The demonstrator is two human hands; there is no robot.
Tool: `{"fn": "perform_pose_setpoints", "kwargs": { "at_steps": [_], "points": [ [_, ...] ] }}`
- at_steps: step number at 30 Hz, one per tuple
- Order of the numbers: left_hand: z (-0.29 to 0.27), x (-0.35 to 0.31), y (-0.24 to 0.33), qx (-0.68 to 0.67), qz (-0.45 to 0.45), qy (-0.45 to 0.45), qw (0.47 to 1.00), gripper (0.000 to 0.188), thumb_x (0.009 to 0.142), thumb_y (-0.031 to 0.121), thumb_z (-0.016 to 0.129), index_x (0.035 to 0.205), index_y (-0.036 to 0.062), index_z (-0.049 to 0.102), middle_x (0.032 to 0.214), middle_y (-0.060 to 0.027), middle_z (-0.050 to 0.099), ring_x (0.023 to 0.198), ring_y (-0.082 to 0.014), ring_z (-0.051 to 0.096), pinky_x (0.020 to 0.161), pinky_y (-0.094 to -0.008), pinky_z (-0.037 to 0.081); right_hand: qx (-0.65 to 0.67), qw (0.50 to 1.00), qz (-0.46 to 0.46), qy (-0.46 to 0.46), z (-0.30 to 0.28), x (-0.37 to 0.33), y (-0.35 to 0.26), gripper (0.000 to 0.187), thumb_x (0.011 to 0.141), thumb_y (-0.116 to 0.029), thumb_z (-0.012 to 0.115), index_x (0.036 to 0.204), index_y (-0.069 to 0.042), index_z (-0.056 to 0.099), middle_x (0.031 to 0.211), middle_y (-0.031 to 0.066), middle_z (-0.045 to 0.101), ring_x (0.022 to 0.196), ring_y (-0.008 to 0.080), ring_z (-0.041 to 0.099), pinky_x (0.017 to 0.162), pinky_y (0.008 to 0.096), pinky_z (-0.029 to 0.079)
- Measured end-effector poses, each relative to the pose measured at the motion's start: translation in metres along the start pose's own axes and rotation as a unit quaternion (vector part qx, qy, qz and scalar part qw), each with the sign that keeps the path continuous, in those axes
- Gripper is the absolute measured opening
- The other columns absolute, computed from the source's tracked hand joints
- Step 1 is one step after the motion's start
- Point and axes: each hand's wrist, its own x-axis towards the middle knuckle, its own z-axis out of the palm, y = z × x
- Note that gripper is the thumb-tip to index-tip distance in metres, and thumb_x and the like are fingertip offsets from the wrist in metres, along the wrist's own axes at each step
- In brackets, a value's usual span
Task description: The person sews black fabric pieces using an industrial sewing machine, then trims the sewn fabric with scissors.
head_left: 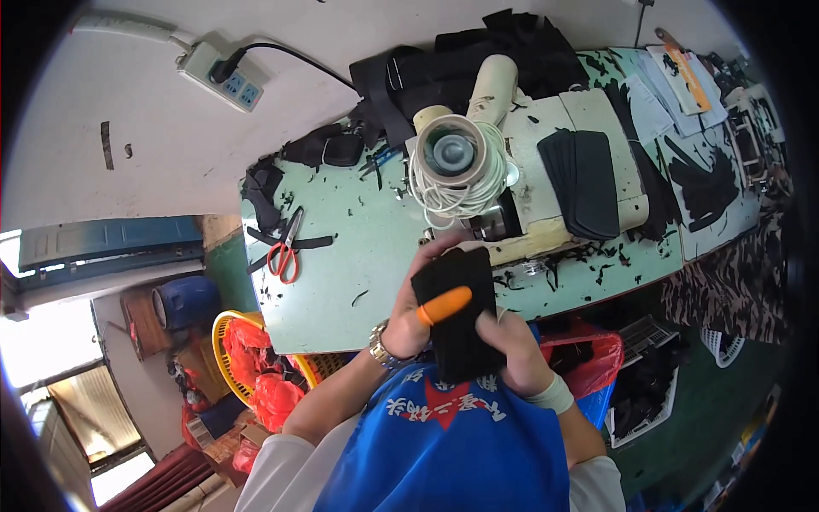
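Observation:
A black, flat, roughly rectangular fabric piece (465, 333) is held up in front of my body, above the table's near edge. My left hand (404, 320) grips its left side. An orange finger cover (444, 305) is on the left thumb, which presses across the front of the piece. My right hand (519, 352) is at the piece's lower right edge, thumb over the front and blurred, other fingers hidden behind. Just beyond my hands stands a cream sewing machine (539, 230). A stack of black rounded pads (589, 183) lies on it, beside a coil of white cord (456, 203).
Red-handled scissors (284, 259) and black scraps lie on the pale green table (333, 294). Black straps (418, 77) are heaped at the back. A yellow basket (223, 346) with red bags stands at lower left; a red-lined blue bin (604, 363) and white crate (648, 435) at lower right.

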Motion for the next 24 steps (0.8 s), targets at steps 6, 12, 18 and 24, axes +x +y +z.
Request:
{"fn": "perform_pose_setpoints", "kwargs": {
  "at_steps": [6, 12, 18, 24],
  "points": [
    [-0.025, 0.011, 0.037, -0.109, -0.133, 0.018, 0.985, 0.062, 0.083, 0.011, 0.062, 0.138, -0.001, 0.035, 0.109, -0.0072, 0.056, 0.095, -0.0121, 0.056, 0.083, -0.0239, 0.045, -0.176, 0.983, -0.009, 0.048, -0.022, -0.003, -0.006, 0.027, 0.091, -0.01, 0.055, 0.111, 0.007, 0.058, 0.099, 0.0073, 0.065, 0.087, 0.0105, 0.059, 0.079, 0.0247, 0.048],
    [-0.053, 0.024, 0.043, 0.225, -0.233, -0.053, 0.945, 0.049, 0.085, 0.012, 0.061, 0.128, -0.0061, 0.046, 0.078, 0.0032, 0.053, 0.068, -0.003, 0.044, 0.061, -0.0193, 0.037, -0.161, 0.985, 0.043, 0.041, -0.028, 0.009, 0.0, 0.026, 0.094, -0.013, 0.049, 0.111, 0.005, 0.058, 0.09, 0.0059, 0.066, 0.076, 0.0106, 0.062, 0.066, 0.0231, 0.05],
    [-0.047, 0.042, 0.045, 0.367, -0.237, -0.051, 0.898, 0.035, 0.091, 0.009, 0.047, 0.123, -0.0046, 0.053, 0.087, -0.0068, 0.064, 0.077, -0.01, 0.056, 0.073, -0.0258, 0.047, -0.074, 0.992, 0.081, 0.068, -0.027, 0.016, -0.007, 0.022, 0.094, -0.015, 0.049, 0.104, 0.002, 0.059, 0.091, 0.0058, 0.065, 0.068, 0.01, 0.061, 0.05, 0.0222, 0.047],
    [-0.053, 0.033, 0.029, 0.374, -0.116, -0.075, 0.917, 0.029, 0.092, 0.007, 0.043, 0.115, -0.0041, 0.059, 0.084, -0.0104, 0.067, 0.078, -0.0152, 0.06, 0.075, -0.0303, 0.049, -0.105, 0.988, -0.036, 0.106, -0.026, 0.012, -0.001, 0.024, 0.094, -0.013, 0.049, 0.108, 0.004, 0.059, 0.094, 0.0063, 0.067, 0.076, 0.0104, 0.064, 0.062, 0.0216, 0.05]
  ]
}}
